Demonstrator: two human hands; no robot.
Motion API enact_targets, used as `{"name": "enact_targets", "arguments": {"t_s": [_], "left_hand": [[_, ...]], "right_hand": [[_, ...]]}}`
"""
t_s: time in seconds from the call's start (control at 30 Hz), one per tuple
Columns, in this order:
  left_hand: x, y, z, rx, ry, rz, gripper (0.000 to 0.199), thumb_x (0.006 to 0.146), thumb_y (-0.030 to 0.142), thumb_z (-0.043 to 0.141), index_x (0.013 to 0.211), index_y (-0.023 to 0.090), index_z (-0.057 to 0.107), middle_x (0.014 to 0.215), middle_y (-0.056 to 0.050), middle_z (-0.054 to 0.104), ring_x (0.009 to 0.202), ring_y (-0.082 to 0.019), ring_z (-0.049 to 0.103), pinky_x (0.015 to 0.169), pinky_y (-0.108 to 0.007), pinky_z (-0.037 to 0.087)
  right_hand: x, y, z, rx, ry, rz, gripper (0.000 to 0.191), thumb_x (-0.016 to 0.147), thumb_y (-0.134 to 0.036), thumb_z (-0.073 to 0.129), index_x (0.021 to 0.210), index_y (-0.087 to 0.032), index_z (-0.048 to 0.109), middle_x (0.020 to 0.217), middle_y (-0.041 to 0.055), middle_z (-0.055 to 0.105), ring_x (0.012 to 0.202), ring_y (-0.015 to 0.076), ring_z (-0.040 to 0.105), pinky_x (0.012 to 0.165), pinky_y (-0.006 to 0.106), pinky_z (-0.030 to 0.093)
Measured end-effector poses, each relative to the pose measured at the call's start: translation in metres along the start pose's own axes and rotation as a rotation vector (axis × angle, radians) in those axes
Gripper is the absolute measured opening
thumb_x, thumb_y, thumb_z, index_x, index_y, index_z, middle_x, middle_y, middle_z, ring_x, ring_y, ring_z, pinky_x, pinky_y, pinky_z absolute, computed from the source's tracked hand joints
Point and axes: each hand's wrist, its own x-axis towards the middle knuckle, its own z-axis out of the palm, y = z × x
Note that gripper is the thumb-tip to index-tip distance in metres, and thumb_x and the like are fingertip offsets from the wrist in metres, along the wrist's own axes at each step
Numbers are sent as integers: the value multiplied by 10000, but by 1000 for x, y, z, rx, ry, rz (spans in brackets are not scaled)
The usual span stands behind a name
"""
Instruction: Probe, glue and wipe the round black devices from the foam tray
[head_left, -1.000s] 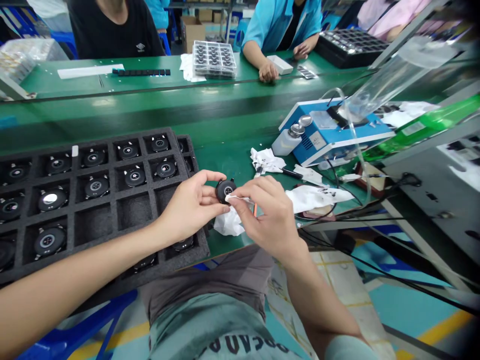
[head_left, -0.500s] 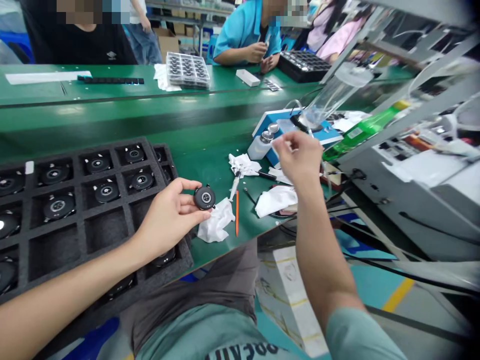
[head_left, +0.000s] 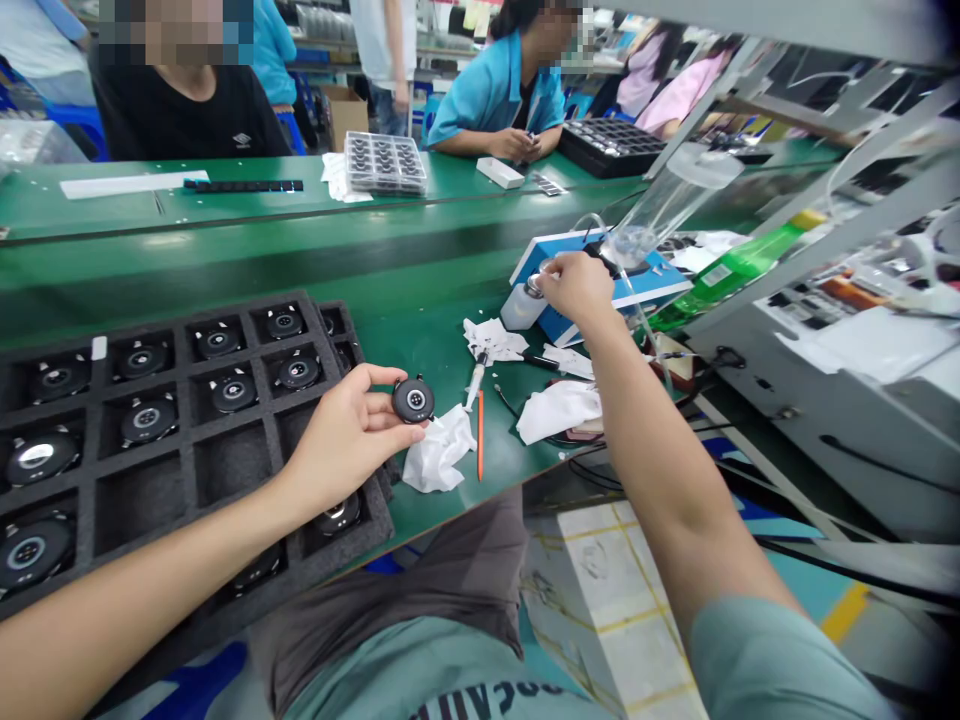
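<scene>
My left hand [head_left: 360, 420] pinches a round black watch body [head_left: 413, 400] by its edge, its ringed back facing up. My right hand [head_left: 577, 290] is at the top of a small bottle [head_left: 520, 306] with a metal cap, fingers bent together; what they hold, if anything, is hidden. Below the watch body lies a crumpled white cloth [head_left: 438, 452], beside an orange stick [head_left: 481, 436] and a syringe [head_left: 475, 382]. To the left, a black foam tray [head_left: 187, 440] holds several similar watch bodies, with some compartments bare.
A blue device [head_left: 570, 325] stands behind the bottle, near a clear cylinder [head_left: 667, 205] and a green bottle [head_left: 739, 265]. White cloths and cables lie at the right. Across the green bench [head_left: 247, 265] sit people, a clear compartment box [head_left: 385, 163] and a black tray [head_left: 611, 148].
My right hand has moved slightly left and up to the bottle's top. My left hand keeps its hold on the watch body. The whole view has shifted a little.
</scene>
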Motion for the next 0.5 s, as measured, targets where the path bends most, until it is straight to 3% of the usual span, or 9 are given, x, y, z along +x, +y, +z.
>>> {"name": "enact_targets", "arguments": {"t_s": [0.13,0.23,0.37,0.5], "left_hand": [[0,-2,1,-39,-9,-1,561,645,133,888,1091,168,549,890,-51,798,805,-214,789,777,-339,616],[0,-3,1,-72,-9,-1,566,639,113,884,1093,163,550,874,-42,790,801,-202,784,776,-328,615],[1,-4,2,-95,-12,-2,567,639,90,869,1096,160,543,846,-30,778,776,-181,774,738,-294,608],[-1,-5,3,-88,-17,22,546,639,85,865,1074,165,545,829,-11,765,733,-150,755,720,-267,604]], "right_hand": [[-22,-11,-7,60,57,-5,284,850,-350,660,872,-93,780,850,127,735,798,184,674,716,348,421],[-77,-39,-14,197,80,-136,202,859,-357,684,855,-171,763,757,41,708,701,148,619,670,312,441],[-165,-86,-27,621,-11,-535,131,895,-298,686,806,-202,694,755,11,692,656,142,587,596,291,456],[-205,-117,-26,661,-28,-628,98,914,-206,646,816,-206,658,765,11,680,659,133,581,596,281,453]]}}
